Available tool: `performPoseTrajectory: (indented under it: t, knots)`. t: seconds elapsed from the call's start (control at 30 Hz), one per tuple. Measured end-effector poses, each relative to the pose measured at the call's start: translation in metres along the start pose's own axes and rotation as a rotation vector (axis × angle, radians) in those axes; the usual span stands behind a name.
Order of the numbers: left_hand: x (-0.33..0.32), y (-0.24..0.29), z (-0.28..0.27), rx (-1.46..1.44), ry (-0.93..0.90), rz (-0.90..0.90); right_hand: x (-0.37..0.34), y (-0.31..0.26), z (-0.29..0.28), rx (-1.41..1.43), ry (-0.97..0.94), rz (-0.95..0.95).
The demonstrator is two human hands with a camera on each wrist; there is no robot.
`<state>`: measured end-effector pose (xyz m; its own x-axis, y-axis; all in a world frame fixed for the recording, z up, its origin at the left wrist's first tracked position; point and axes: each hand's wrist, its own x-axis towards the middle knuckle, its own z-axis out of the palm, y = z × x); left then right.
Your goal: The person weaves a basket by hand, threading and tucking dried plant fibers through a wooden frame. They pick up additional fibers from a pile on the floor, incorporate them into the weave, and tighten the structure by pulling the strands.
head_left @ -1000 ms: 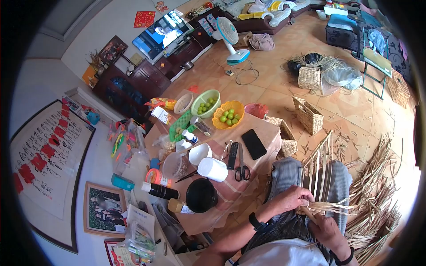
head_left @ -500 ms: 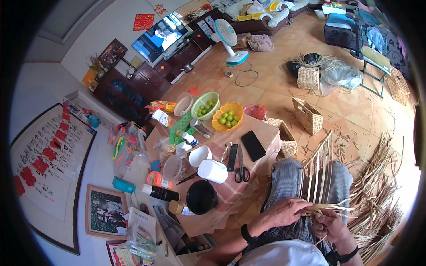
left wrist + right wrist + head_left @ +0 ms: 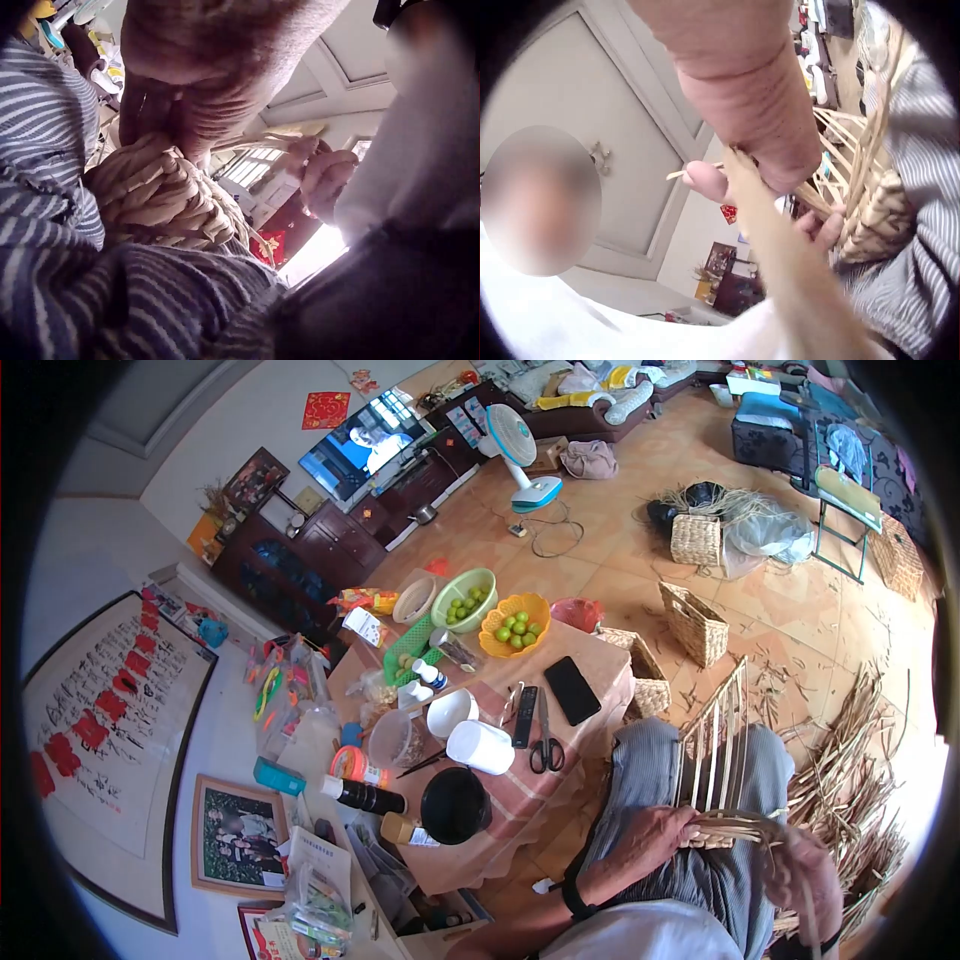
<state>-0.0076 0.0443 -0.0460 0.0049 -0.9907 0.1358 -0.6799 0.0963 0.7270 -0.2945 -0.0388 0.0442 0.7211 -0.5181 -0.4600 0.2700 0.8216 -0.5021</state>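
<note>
A partly woven straw basket (image 3: pixel 161 187) lies on the person's lap, its long bare strands (image 3: pixel 722 760) reaching over the knees. My left hand (image 3: pixel 655 840) grips the near woven edge, fingers at the braid in the left wrist view. Out to the right, my right hand (image 3: pixel 808 875) pinches a pale straw strip (image 3: pixel 761 206); a loose end hangs below the hand. Several strands run from the weave toward the right hand. In the right wrist view the thumb and curled fingers close around the strip, and left fingertips (image 3: pixel 825 229) show beside the basket.
Dry straw (image 3: pixel 840 790) lies heaped on the floor at the right. The table (image 3: pixel 600 650) at the left bears scissors (image 3: pixel 546 745), a phone (image 3: pixel 572 690), a white jar (image 3: pixel 480 747) and bowls of green fruit. Finished-looking baskets (image 3: pixel 694 622) stand on the floor ahead.
My right hand has moved away from the left hand, rightward, drawing the straw strip out with it. The left hand stays at the woven edge, shifted slightly.
</note>
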Motion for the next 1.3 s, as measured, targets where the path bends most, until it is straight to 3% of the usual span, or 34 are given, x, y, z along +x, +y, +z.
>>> performPoseTrajectory:
  t: [0.03, 0.13, 0.2, 0.23, 0.27, 0.33, 0.4, 0.43, 0.57, 0.63, 0.73, 0.83, 0.93, 1.1, 1.2, 1.3]
  knots:
    - [0.001, 0.000, 0.000, -0.025, -0.004, -0.013, -0.011, -0.004, -0.010, -0.071, 0.086, -0.135]
    - [0.003, 0.004, -0.004, 0.045, -0.005, -0.047, -0.021, -0.020, -0.079, 0.089, 0.038, -0.578]
    - [0.002, 0.008, -0.004, 0.046, -0.007, -0.102, -0.023, -0.037, -0.090, 0.215, -0.033, -0.697]
    - [0.003, 0.010, -0.003, 0.047, -0.008, -0.127, -0.020, -0.039, -0.090, 0.222, 0.012, -0.699]
    - [0.004, 0.010, -0.002, 0.039, -0.003, -0.131, -0.013, -0.026, -0.088, 0.191, 0.280, -0.616]
    - [0.003, 0.006, 0.001, 0.031, 0.001, -0.143, 0.016, -0.009, -0.039, -0.687, 0.087, -0.350]
    - [0.002, 0.002, 0.004, 0.046, 0.015, -0.118, 0.033, 0.012, 0.016, -1.025, 0.183, -0.211]
    - [0.002, 0.001, 0.005, 0.052, 0.024, -0.106, 0.049, 0.026, 0.017, -1.272, 0.126, -0.413]
    - [0.004, 0.002, 0.002, 0.003, 0.026, -0.057, 0.092, 0.039, 0.038, -1.390, -0.019, -0.659]
    - [0.006, 0.006, -0.001, -0.107, 0.055, -0.024, 0.107, 0.047, 0.037, -1.056, 0.025, -0.568]
    - [0.004, -0.005, 0.004, 0.072, 0.013, -0.073, 0.119, 0.052, 0.028, -0.659, 0.090, -0.424]
    - [0.011, 0.014, -0.007, 0.112, -0.181, -0.247, 0.122, 0.047, 0.014, -0.435, 0.192, -0.409]
    - [0.002, 0.018, -0.004, 0.116, -0.059, 0.068, 0.121, 0.038, 0.007, -0.384, 0.267, -0.350]
    - [-0.009, 0.017, 0.011, 0.483, -0.035, 0.180, 0.136, 0.021, 0.013, -0.645, 0.227, -0.340]
    - [-0.005, 0.024, 0.021, 0.720, 0.068, 0.094, 0.152, 0.014, 0.018, -0.974, 0.068, -0.367]
    - [-0.003, 0.034, 0.019, 0.813, -0.034, 0.040, 0.147, 0.011, 0.035, -1.269, 0.117, -0.414]
